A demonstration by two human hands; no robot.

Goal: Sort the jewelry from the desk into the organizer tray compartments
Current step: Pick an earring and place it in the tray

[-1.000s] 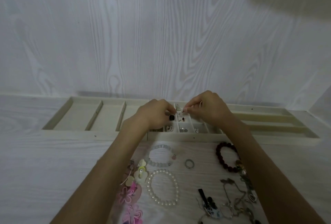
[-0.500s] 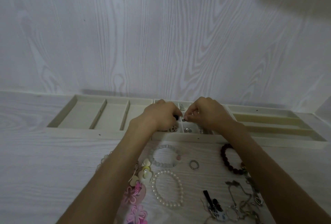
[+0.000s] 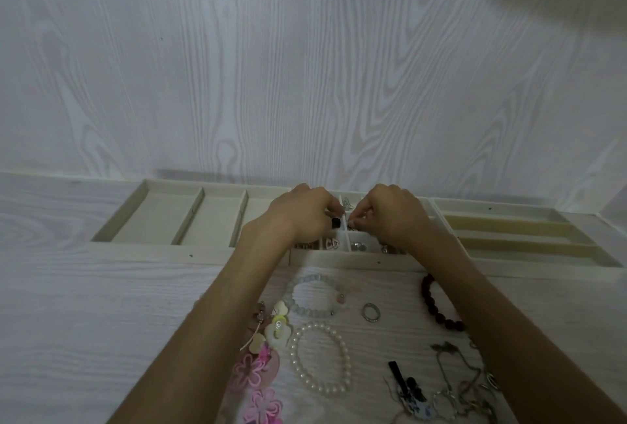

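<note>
Head view shows both hands curled tight over the small middle compartments of the organizer tray (image 3: 217, 248), fingertips nearly meeting above a white divider. The left hand (image 3: 302, 216) has its grip narrow, pinching a small dark piece (image 3: 336, 222); the right hand (image 3: 390, 216) has its grip pinched too, on something too small to identify. Below them, small earrings (image 3: 330, 244) and silver bits lie in the front compartments. Nearer on the surface (image 3: 101, 321) lie a pale bead bracelet (image 3: 307, 298), a pearl bracelet (image 3: 320, 357), a silver ring (image 3: 370, 311), a dark red bead bracelet (image 3: 437, 308), pink flower pieces (image 3: 251, 372), a black clip (image 3: 403, 383) and tangled chains (image 3: 464, 386).
</note>
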